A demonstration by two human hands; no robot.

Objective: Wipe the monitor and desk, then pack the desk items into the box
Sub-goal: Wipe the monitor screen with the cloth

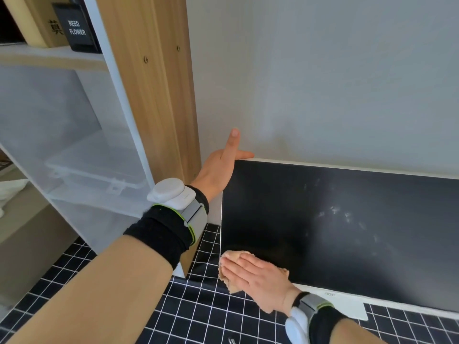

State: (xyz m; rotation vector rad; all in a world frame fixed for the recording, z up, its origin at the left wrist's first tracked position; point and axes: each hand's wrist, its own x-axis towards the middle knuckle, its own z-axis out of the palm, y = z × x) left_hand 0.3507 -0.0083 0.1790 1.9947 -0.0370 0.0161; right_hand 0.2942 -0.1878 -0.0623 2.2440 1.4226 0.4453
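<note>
You are early in the job: your left hand grips the monitor at its top left corner while your right hand presses a tan cloth flat on its lower left corner, smudges remain mid-screen, and desk and packing look untouched.

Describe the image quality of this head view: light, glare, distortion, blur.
Head view: soft, even daylight, no hard shadows. The dark monitor screen shows pale smudges or reflections right of centre. Wide-angle lens bows the shelf and the monitor's top edge. The shelf's left side looks hazy. The left hand on the corner and the right hand pressing the cloth are sharp.
</note>
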